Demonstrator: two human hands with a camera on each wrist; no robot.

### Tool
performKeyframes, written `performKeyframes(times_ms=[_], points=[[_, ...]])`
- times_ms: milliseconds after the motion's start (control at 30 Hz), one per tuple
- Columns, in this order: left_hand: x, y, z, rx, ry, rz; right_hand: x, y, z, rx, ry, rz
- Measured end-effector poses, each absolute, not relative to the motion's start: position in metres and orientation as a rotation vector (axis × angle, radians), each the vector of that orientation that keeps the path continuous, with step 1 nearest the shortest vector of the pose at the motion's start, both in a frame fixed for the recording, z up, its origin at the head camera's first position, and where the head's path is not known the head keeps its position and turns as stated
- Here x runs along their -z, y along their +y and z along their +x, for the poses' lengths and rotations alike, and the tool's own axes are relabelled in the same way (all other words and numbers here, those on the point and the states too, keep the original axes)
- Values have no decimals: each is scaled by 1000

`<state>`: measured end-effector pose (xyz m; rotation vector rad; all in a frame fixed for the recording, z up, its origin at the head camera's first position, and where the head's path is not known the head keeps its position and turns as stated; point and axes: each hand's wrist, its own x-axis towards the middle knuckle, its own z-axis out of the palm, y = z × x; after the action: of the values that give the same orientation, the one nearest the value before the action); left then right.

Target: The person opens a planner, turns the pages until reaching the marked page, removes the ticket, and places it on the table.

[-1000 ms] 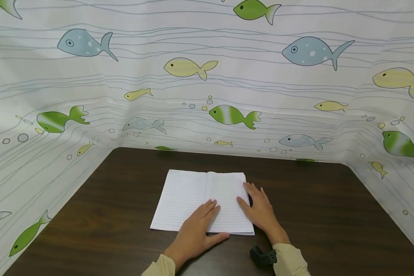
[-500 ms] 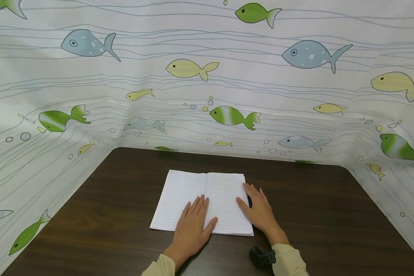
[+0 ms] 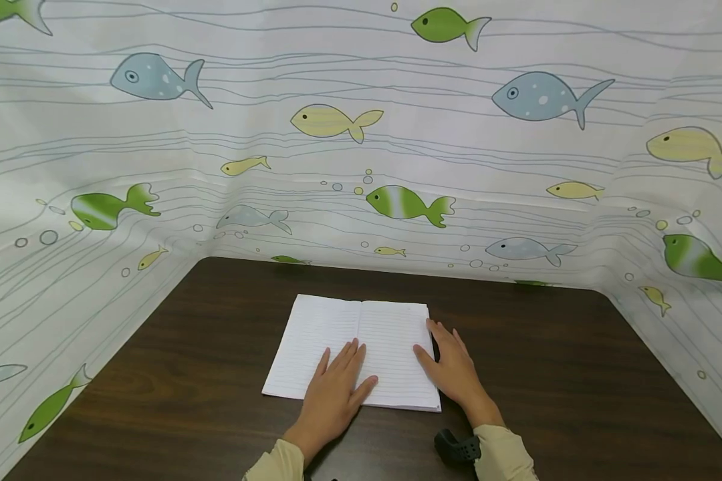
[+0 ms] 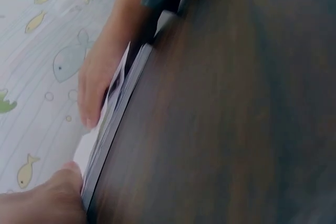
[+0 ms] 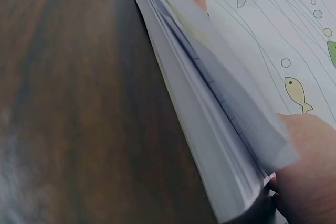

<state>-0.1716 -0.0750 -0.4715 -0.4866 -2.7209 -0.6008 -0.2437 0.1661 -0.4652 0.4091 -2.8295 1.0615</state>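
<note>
An open notebook (image 3: 391,374) with ruled white pages lies on the dark wooden table. My left hand (image 3: 333,394) rests flat near the lower end of its fold, fingers straight and thumb spread over the right page. At the right edge, my right hand (image 3: 454,367) holds the notebook, thumb on the page and fingers along the side. In the right wrist view the page edges (image 5: 231,129) fan slightly apart beside the right thumb (image 5: 310,156). From the left wrist, the left hand (image 4: 47,198) and the right hand (image 4: 100,77) both show at the notebook's edge (image 4: 113,135).
A dark brown wooden table (image 3: 156,347) surrounds the notebook. White cloth (image 3: 337,200) printed with fish and wavy lines stands along its back and both sides. A black band (image 3: 457,446) sits at the right sleeve (image 3: 505,454).
My left hand has swept left from the right page to the fold, straightening its fingers, and now stays flat there. The raised page near the fold lies flatter. My right hand has hardly moved.
</note>
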Motion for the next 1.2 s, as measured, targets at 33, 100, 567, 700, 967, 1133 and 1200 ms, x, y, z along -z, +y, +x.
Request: performKeyframes(times_ms=[33, 100, 567, 700, 967, 1133, 1200], points=[[472, -75, -172, 596, -2719, -490, 465, 166, -244, -1060, -2831, 405], [471, -76, -174, 591, -2729, -490, 465, 166, -244, -1054, -2827, 402], [470, -76, -174, 536, -2843, -504, 464, 166, -244, -1018, -2821, 460], [470, -77, -175, 546, -2892, -505, 464, 166, -245, -982, -2854, 465], [468, -78, -175, 559, -2905, -524, 465, 167, -246, -990, -2906, 443], [467, -79, -175, 581, -2895, -522, 464, 166, -246, -994, -2930, 433], [467, -79, -175, 592, -2892, -520, 464, 166, -246, -995, -2933, 438]])
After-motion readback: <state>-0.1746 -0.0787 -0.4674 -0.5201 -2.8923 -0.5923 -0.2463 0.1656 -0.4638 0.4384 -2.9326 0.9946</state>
